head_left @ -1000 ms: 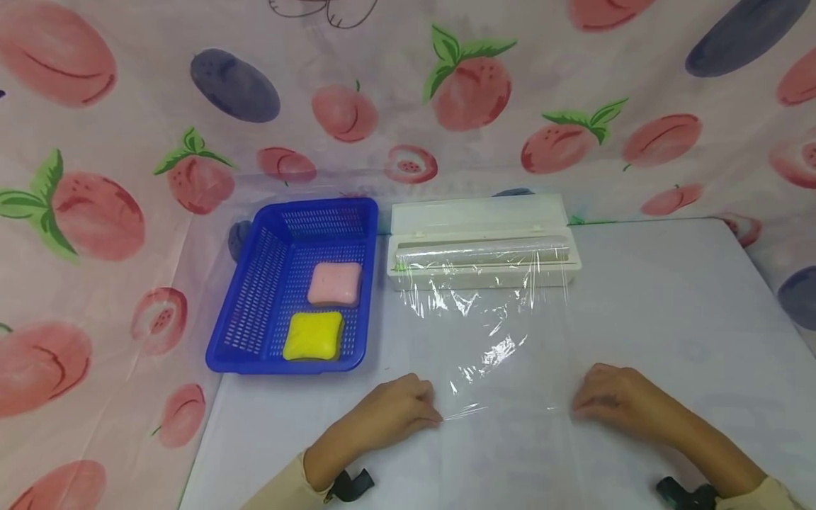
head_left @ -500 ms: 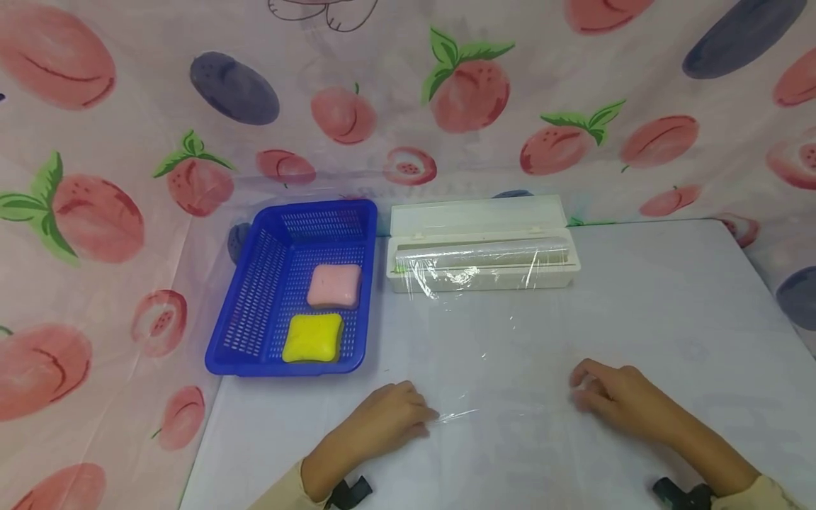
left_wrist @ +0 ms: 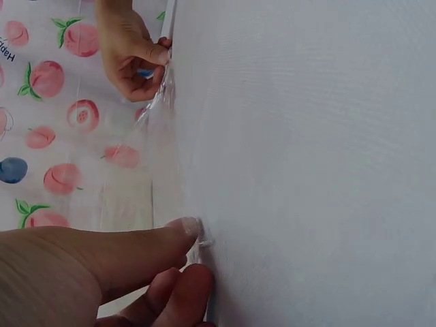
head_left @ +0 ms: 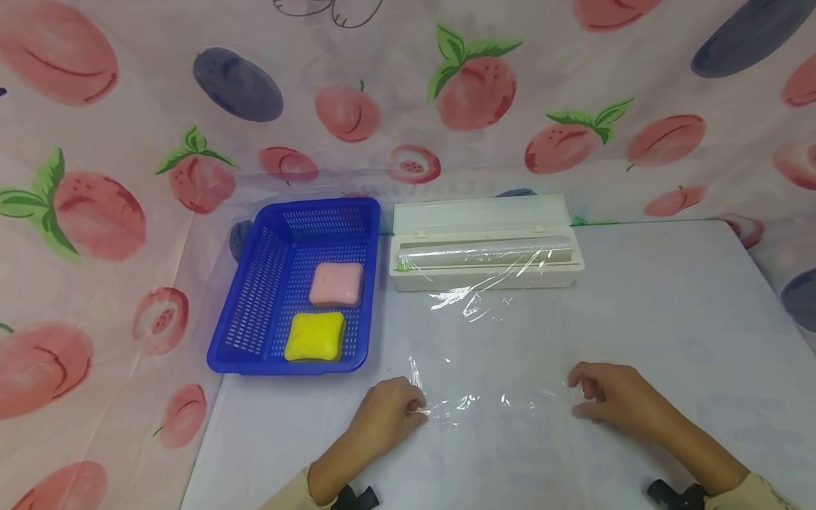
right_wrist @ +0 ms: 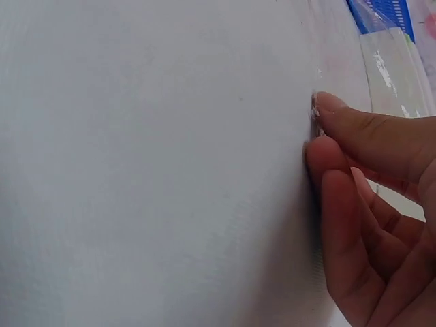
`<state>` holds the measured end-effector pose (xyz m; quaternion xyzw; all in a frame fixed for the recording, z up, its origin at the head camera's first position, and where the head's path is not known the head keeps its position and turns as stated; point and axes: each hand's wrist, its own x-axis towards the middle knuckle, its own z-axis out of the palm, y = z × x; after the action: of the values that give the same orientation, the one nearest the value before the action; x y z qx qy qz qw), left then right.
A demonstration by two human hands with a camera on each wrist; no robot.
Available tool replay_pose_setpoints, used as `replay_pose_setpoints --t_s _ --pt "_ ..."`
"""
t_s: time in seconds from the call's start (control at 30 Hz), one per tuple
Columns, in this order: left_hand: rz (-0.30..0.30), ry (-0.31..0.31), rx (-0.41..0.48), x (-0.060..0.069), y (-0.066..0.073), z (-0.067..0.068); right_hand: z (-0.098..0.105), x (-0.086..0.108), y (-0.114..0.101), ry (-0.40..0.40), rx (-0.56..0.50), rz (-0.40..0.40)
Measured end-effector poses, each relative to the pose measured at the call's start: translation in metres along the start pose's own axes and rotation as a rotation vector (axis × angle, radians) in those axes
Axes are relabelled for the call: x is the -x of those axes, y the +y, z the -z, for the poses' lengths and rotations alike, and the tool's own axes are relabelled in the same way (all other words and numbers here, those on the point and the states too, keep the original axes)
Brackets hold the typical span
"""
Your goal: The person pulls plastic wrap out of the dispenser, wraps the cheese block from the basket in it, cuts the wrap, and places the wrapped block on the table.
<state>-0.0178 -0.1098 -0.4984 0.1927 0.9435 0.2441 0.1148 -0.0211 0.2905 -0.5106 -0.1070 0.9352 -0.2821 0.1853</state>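
Pinching: the left hand (head_left: 387, 416) and the right hand (head_left: 621, 397), two in number, are each holding one near corner of the clear film (head_left: 468, 403) between thumb and finger.
Film: one sheet is stretching from the roll (head_left: 484, 251) to both hands, over the table (head_left: 676, 312).
Box: one white box (head_left: 487, 278) is standing with its one lid (head_left: 478, 216) raised; one roll is lying inside.
Basket: one blue basket (head_left: 287, 368) is standing left of the box, bearing two blocks, one pink block (head_left: 336, 285) and one yellow block (head_left: 314, 336).
Surface: the table is showing white.
Room: one fruit-printed cloth (head_left: 382, 57) is hanging behind.
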Motion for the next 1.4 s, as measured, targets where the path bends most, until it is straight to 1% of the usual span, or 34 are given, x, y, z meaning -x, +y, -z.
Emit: replay_pose_setpoints --t_s 0.13,0.27,0.33,0.4,0.5,0.63,0.73,0.83,0.93,1.03,1.1,1.17,1.23,1.3,1.37,1.4 --pt "0.067 -0.045 -0.017 0.001 -0.001 0.003 0.001 0.000 0.001 -0.018 0.042 0.007" --pt "0.140 -0.104 -0.007 0.001 -0.004 0.005 0.003 0.000 0.001 -0.021 0.076 -0.017" --pt "0.166 -0.126 0.002 0.001 -0.005 0.006 0.003 0.000 0.000 -0.022 0.089 -0.025" --pt "0.177 -0.141 0.013 0.000 -0.006 0.006 0.003 0.000 -0.002 -0.024 0.103 -0.033" --pt "0.181 -0.151 0.020 0.000 -0.008 0.007 0.003 0.000 -0.003 -0.009 0.140 -0.028" --pt "0.177 -0.151 0.004 0.002 -0.009 0.006 0.002 0.000 -0.004 0.041 0.218 -0.003" --pt "0.159 -0.126 -0.031 0.006 -0.007 0.008 0.000 0.001 -0.004 0.071 0.284 0.034" --pt "0.137 -0.079 -0.073 0.011 -0.003 0.014 -0.001 0.003 -0.004 0.088 0.356 0.076" --pt "0.118 -0.028 -0.100 0.017 0.005 0.029 -0.002 0.005 -0.004 0.108 0.431 0.102" --pt "0.091 0.029 -0.128 0.023 0.014 0.050 -0.002 0.008 -0.005 0.117 0.482 0.104" --pt "0.073 0.073 -0.149 0.026 0.018 0.064 -0.002 0.009 -0.005 0.108 0.502 0.093" --pt "0.065 0.120 -0.157 0.027 0.020 0.079 -0.002 0.010 -0.005 0.088 0.489 0.076" --pt "0.062 0.169 -0.152 0.026 0.016 0.095 -0.002 0.010 -0.004 0.066 0.470 0.056" --pt "0.060 0.202 -0.130 0.022 0.009 0.112 -0.002 0.010 -0.003 0.047 0.438 0.043" --pt "0.070 0.205 -0.097 0.016 -0.003 0.132 -0.001 0.010 -0.001 0.036 0.416 0.041" --pt "0.081 0.190 -0.078 0.013 -0.010 0.141 -0.001 0.010 0.000 0.031 0.411 0.042"
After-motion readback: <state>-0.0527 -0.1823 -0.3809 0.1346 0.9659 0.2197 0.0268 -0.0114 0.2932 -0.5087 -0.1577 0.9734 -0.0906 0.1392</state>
